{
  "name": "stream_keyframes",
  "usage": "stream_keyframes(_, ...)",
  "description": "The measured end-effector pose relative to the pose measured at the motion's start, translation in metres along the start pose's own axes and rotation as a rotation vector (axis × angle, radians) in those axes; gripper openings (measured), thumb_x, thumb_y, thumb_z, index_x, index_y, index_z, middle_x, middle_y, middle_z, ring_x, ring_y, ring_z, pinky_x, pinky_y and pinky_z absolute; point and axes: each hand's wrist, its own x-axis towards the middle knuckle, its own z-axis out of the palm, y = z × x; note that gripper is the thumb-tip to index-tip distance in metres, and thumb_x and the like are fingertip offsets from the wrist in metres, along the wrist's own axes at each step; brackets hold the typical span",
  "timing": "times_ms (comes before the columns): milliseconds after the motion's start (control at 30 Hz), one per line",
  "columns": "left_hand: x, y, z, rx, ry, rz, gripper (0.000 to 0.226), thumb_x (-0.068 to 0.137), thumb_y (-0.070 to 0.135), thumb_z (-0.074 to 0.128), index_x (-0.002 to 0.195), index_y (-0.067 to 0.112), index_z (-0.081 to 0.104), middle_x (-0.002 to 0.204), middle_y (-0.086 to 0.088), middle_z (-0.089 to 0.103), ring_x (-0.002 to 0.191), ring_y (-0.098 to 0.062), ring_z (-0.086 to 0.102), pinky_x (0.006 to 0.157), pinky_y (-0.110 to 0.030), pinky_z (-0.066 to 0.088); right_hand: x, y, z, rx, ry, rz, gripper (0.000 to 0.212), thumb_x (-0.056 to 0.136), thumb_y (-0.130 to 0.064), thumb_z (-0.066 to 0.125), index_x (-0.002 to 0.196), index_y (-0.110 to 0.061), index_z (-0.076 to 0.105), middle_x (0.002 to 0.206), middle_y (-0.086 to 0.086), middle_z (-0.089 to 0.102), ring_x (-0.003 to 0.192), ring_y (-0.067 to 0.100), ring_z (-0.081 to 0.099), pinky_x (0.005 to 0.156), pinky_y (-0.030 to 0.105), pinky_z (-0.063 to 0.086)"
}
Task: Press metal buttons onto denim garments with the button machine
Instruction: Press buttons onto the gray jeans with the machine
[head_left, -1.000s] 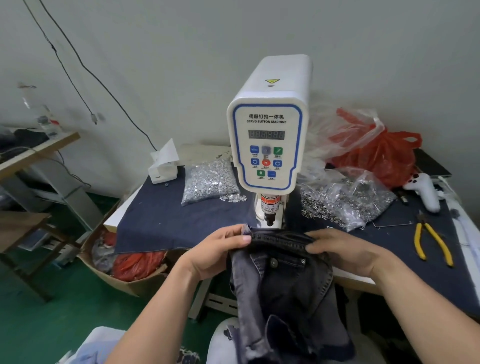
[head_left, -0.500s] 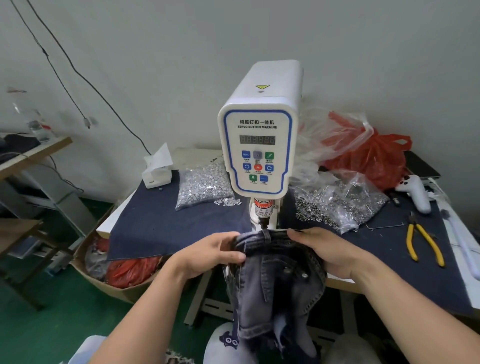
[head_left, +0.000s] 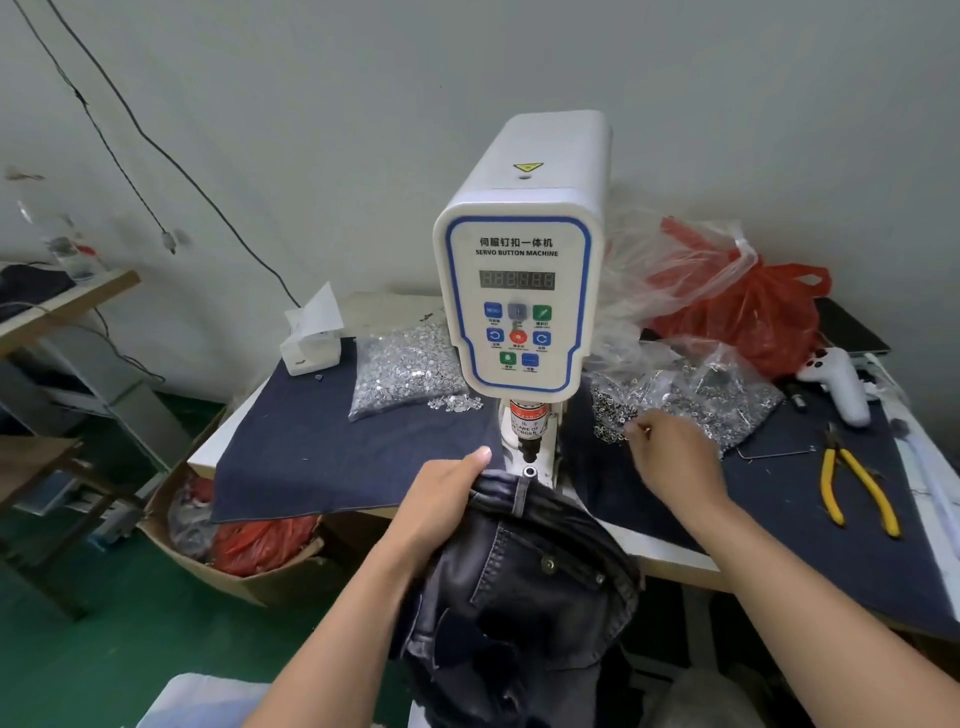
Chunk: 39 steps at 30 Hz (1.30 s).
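Note:
The white servo button machine (head_left: 519, 291) stands at the middle of the table, its punch (head_left: 529, 447) just above the small round lower die (head_left: 530, 472). A dark denim garment (head_left: 530, 582) hangs off the table's front edge, its waistband lying right below the die. My left hand (head_left: 447, 499) grips the waistband's left end. My right hand (head_left: 675, 457) is off the garment, at the edge of the clear bag of metal rings (head_left: 701, 395) right of the machine, with its fingertips pinching a small metal button piece.
A second bag of silver button parts (head_left: 405, 369) lies left of the machine on the denim table cover (head_left: 337, 457). Yellow pliers (head_left: 852, 488), a white handheld controller (head_left: 841, 384) and a red plastic bag (head_left: 753, 312) occupy the right. A tissue box (head_left: 311, 343) sits back left; a cardboard box (head_left: 249, 577) stands on the floor.
My right hand let go of the waistband and moved right and back to the bag of rings. My left hand keeps its grip; the garment now sags on the right.

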Motion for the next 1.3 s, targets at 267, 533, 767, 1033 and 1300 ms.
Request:
stream_keyframes(267, 0.036, 0.014, -0.04, 0.494, 0.322, 0.045, 0.02, 0.092, 0.044, 0.054, 0.082, 0.03, 0.063, 0.084, 0.012, 0.068, 0.082, -0.007, 0.061, 0.075, -0.035, 0.043, 0.027, 0.014, 0.02, -0.383, 0.007, -0.012, 0.016, 0.098, -0.026, 0.06, 0.106, -0.019, 0.072, 0.103, 0.01, 0.067, 0.094, 0.036, 0.068, 0.073, 0.043, 0.054)
stream_keyframes(533, 0.096, 0.017, -0.033, 0.461, 0.437, -0.135, 0.02, 0.1, 0.025, 0.049, 0.103, 0.015, 0.065, 0.1, -0.01, 0.071, 0.098, -0.037, 0.067, 0.074, -0.038, 0.046, 0.029, 0.018, 0.02, -0.235, 0.045, -0.004, 0.017, 0.097, -0.03, 0.064, 0.086, -0.017, 0.061, 0.09, 0.007, 0.066, 0.084, 0.034, 0.067, 0.067, 0.039, 0.05)
stream_keyframes(767, 0.116, 0.01, -0.006, 0.518, 0.557, -0.198, 0.015, 0.099, 0.029, 0.057, 0.085, 0.029, 0.06, 0.089, -0.001, 0.063, 0.087, -0.032, 0.065, 0.075, -0.042, 0.056, 0.018, 0.01, 0.012, -0.042, 0.095, -0.018, 0.031, 0.099, -0.022, 0.059, 0.068, -0.021, 0.062, 0.07, -0.002, 0.062, 0.069, 0.022, 0.056, 0.062, 0.033, 0.035)
stream_keyframes(1033, 0.123, 0.0, -0.003, 0.486, 0.62, -0.215, 0.017, 0.099, 0.024, 0.059, 0.082, 0.027, 0.061, 0.113, -0.011, 0.071, 0.103, -0.039, 0.067, 0.073, -0.04, 0.046, -0.004, -0.031, 0.009, 0.895, -0.259, 0.382, 0.011, 0.092, -0.017, 0.076, 0.081, -0.015, 0.077, 0.067, -0.002, 0.068, 0.049, 0.003, 0.053, 0.05, 0.022, 0.045)
stream_keyframes(1300, 0.119, -0.001, -0.007, 0.425, 0.605, -0.163, 0.013, 0.102, 0.032, 0.052, 0.089, 0.029, 0.054, 0.091, 0.002, 0.059, 0.079, -0.027, 0.054, 0.072, -0.039, 0.046, -0.02, -0.061, 0.006, 1.079, -0.456, 0.527, 0.012, 0.093, -0.016, 0.074, 0.09, -0.004, 0.076, 0.073, 0.002, 0.068, 0.056, 0.009, 0.051, 0.053, 0.021, 0.046)
